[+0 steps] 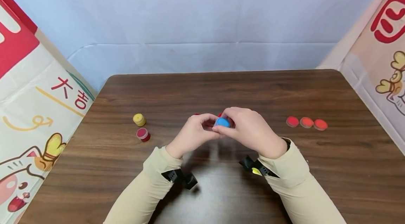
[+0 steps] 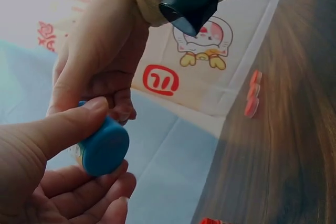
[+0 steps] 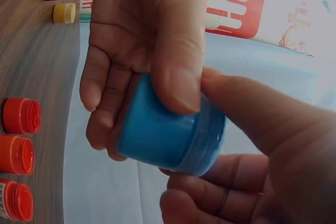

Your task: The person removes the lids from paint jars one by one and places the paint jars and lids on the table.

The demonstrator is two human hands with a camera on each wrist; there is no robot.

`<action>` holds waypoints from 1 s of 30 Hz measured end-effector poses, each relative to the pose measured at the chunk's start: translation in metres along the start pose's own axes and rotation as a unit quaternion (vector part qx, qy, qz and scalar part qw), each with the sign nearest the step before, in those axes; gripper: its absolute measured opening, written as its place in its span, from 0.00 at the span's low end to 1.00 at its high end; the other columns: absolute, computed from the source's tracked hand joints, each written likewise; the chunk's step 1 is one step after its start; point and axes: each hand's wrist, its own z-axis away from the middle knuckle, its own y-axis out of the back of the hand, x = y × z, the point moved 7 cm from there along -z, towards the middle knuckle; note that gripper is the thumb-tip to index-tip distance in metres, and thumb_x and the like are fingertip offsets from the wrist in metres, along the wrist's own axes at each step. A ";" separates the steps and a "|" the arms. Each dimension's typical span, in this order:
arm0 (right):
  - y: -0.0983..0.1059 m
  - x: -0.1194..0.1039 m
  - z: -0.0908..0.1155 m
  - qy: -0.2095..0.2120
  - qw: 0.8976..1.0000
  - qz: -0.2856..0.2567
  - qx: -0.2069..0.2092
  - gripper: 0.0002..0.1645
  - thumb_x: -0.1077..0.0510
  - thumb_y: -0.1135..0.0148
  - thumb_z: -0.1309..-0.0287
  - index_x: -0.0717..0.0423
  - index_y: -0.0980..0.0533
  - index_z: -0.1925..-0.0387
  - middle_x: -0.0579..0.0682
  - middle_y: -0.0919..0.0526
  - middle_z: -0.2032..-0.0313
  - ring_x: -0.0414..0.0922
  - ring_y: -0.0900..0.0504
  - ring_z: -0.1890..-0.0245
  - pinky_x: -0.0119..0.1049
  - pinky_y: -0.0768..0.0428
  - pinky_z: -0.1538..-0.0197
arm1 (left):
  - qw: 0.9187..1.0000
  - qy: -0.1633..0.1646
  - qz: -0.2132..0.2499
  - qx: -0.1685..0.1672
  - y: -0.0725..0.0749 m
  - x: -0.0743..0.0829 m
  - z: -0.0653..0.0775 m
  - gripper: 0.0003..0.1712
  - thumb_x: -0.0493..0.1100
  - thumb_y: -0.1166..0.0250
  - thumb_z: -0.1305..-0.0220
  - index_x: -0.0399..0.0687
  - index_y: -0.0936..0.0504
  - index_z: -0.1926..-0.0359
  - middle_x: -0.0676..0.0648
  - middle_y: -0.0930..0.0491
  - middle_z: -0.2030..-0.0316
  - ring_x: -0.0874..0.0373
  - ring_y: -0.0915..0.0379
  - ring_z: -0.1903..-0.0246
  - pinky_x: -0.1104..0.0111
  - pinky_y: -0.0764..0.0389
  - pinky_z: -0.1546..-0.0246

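Observation:
Over the middle of the table, both hands hold a small blue paint jar [image 3: 157, 129] between them. The left hand [image 1: 193, 133] grips the blue body, thumb laid along its side. At the jar's clear-rimmed lid end [image 3: 211, 142], the right hand [image 1: 253, 129] pinches with thumb and fingers. In the left wrist view the jar's smooth blue end [image 2: 107, 150] faces the camera, tilted. Three lidless jars stand near the hands: a red jar [image 3: 21, 115], an orange jar [image 3: 16, 154] and an orange-red jar [image 3: 16, 200]. In the head view the hands mostly hide them.
Three round red-orange lids [image 1: 306, 122] lie in a row on the table's right side. A yellow jar [image 1: 139, 120] and a dark red jar [image 1: 143, 134], both lidded, stand at the left. Pale cloth [image 1: 190, 23] hangs behind the brown wooden table [image 1: 221, 90].

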 end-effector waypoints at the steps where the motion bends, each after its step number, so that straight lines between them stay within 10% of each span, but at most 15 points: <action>1: 0.000 -0.001 0.000 0.007 1.000 0.004 -0.002 0.16 0.44 0.33 0.49 0.52 0.23 0.71 0.39 0.28 0.79 0.36 0.32 0.80 0.31 0.30 0.74 | 1.000 0.003 0.006 -0.006 0.000 0.000 0.000 0.17 0.42 0.27 0.50 0.45 0.19 0.58 0.52 0.18 0.64 0.59 0.21 0.67 0.67 0.21 0.61; 13: 0.007 -0.016 0.008 0.096 0.995 0.017 -0.003 0.16 0.45 0.32 0.50 0.48 0.28 0.76 0.38 0.35 0.81 0.34 0.38 0.82 0.28 0.35 0.78 | 0.981 0.051 0.134 -0.129 -0.008 -0.003 0.004 0.17 0.34 0.32 0.46 0.37 0.21 0.53 0.44 0.18 0.62 0.52 0.20 0.61 0.61 0.22 0.56; 19: 0.010 -0.016 0.009 0.072 0.997 0.005 0.001 0.21 0.42 0.34 0.49 0.49 0.22 0.58 0.37 0.26 0.69 0.34 0.29 0.73 0.30 0.28 0.69 | 0.994 -0.005 0.082 -0.073 0.001 0.008 0.004 0.17 0.33 0.31 0.47 0.36 0.22 0.54 0.44 0.20 0.60 0.55 0.21 0.60 0.63 0.22 0.56; 24: 0.012 -0.010 0.008 0.014 1.000 0.010 0.018 0.21 0.39 0.32 0.53 0.48 0.24 0.66 0.37 0.27 0.75 0.35 0.30 0.78 0.31 0.28 0.73 | 0.999 -0.023 0.021 -0.025 0.003 0.012 0.002 0.17 0.37 0.28 0.50 0.41 0.22 0.58 0.48 0.20 0.63 0.59 0.21 0.63 0.66 0.22 0.57; 30: 0.009 -0.016 0.007 0.059 0.998 0.004 0.009 0.15 0.46 0.33 0.48 0.52 0.23 0.65 0.38 0.27 0.71 0.35 0.29 0.75 0.30 0.27 0.70 | 1.000 -0.019 -0.009 -0.022 0.004 0.013 0.003 0.15 0.39 0.28 0.50 0.43 0.20 0.59 0.50 0.20 0.65 0.60 0.23 0.64 0.65 0.22 0.57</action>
